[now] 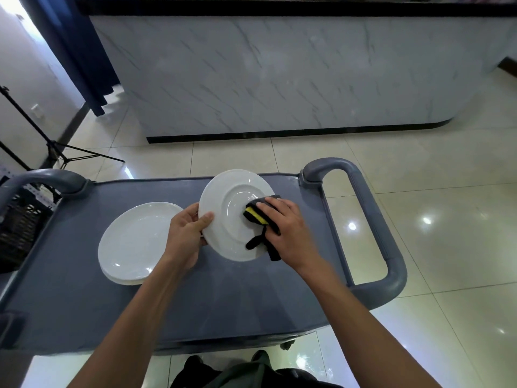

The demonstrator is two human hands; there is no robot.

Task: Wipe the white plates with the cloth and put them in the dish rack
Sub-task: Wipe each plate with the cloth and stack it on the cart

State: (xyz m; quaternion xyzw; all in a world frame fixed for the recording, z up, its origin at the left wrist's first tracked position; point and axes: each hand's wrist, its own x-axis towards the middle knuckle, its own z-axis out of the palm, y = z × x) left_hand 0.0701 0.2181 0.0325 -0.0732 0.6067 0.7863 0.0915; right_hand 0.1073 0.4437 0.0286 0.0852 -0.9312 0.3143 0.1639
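Held plate (223, 217): white, glossy, round, tilted on edge above the cart (84, 303) near its 12 o'clock side; the ringed underside faces the camera.
Left hand (186, 233): fingers clamped on the plate's 9 o'clock rim, thumb on the near face, fingertips hidden behind it.
Right hand (285, 228): fingers lie fairly flat, pressing the cloth (258, 217) against the plate at 3 o'clock; thumb hidden.
Cloth: dark, soft, bunched, with a yellow patch; much of it is covered by the hand, loose ends hang at 5 o'clock.
Stack (137, 242): white plates lying flat at 9 o'clock of the held one; count unclear, near edge hidden by the left forearm.
Cart: grey, smooth plastic top, looped handles at both ends, left handle cut off.
Rack (19, 222): a dark grid crate at far 9 o'clock, cut by the edge, hard to make out.
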